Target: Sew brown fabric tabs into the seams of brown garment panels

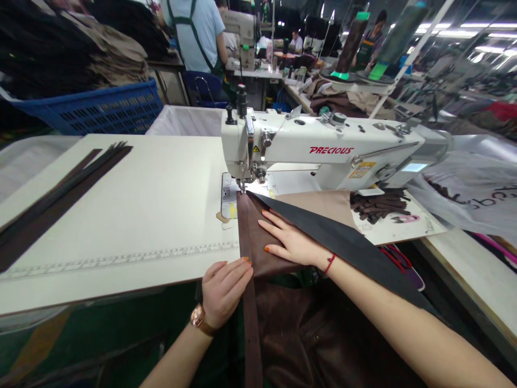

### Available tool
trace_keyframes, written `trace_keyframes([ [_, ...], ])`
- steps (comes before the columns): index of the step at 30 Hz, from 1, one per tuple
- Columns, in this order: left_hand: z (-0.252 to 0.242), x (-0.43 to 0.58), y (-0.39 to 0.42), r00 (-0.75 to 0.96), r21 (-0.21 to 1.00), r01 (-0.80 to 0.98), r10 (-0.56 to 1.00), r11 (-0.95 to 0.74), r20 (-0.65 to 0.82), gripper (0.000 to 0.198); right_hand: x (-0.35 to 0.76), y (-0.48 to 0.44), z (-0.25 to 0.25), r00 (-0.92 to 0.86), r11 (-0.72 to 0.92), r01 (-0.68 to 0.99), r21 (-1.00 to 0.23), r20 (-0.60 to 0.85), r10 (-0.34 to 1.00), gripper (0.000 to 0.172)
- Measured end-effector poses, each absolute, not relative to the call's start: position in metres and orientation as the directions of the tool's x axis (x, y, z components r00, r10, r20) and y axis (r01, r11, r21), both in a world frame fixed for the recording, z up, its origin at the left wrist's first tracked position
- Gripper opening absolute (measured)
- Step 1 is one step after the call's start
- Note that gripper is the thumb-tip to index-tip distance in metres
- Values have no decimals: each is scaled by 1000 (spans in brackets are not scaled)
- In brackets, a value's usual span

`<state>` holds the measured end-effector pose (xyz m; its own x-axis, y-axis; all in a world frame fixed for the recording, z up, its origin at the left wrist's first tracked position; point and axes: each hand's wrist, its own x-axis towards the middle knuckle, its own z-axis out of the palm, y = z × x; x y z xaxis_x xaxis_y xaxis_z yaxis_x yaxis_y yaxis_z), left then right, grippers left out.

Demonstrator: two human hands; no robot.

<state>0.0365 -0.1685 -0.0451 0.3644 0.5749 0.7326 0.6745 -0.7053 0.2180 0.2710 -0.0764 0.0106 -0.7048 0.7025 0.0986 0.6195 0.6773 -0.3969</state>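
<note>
A brown leather-like panel (278, 318) runs from my lap over the table edge to the presser foot (243, 187) of a white sewing machine (283, 134). Along its left edge lies a long brown strip (247, 237), reaching under the foot. My left hand (226, 290) is closed on this strip at the table's front edge, fingers pressed together and thumb partly hidden. Flat on the panel, right of the strip, rests my right hand (293, 243), fingers spread and holding nothing. A black layer (323, 221) is folded back beside it, partly hidden behind my forearm.
Dark long strips (64, 199) lie on the left of the white table (161, 199). A blue basket (109, 110) piled with fabric stands behind. Right of the machine are short brown pieces (379, 203) and pink thread snips (406, 219). A person (197, 37) sits beyond the machine.
</note>
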Motion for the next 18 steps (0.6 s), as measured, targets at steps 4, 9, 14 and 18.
trace_keyframes([
  [4,-34,27,-164,502,169,617,549,-769,669,28,271,-76,14,-696,657,631,-412,72,714,63],
  [9,-17,21,-158,629,44,573,474,-818,617,28,270,-75,18,-660,601,647,-470,49,750,61],
  [14,-1,21,-155,650,11,563,451,-826,612,31,269,-75,17,-642,583,671,-459,35,766,62],
  [18,-1,21,-155,651,34,558,463,-829,602,33,268,-74,19,-633,561,681,-471,7,774,62],
])
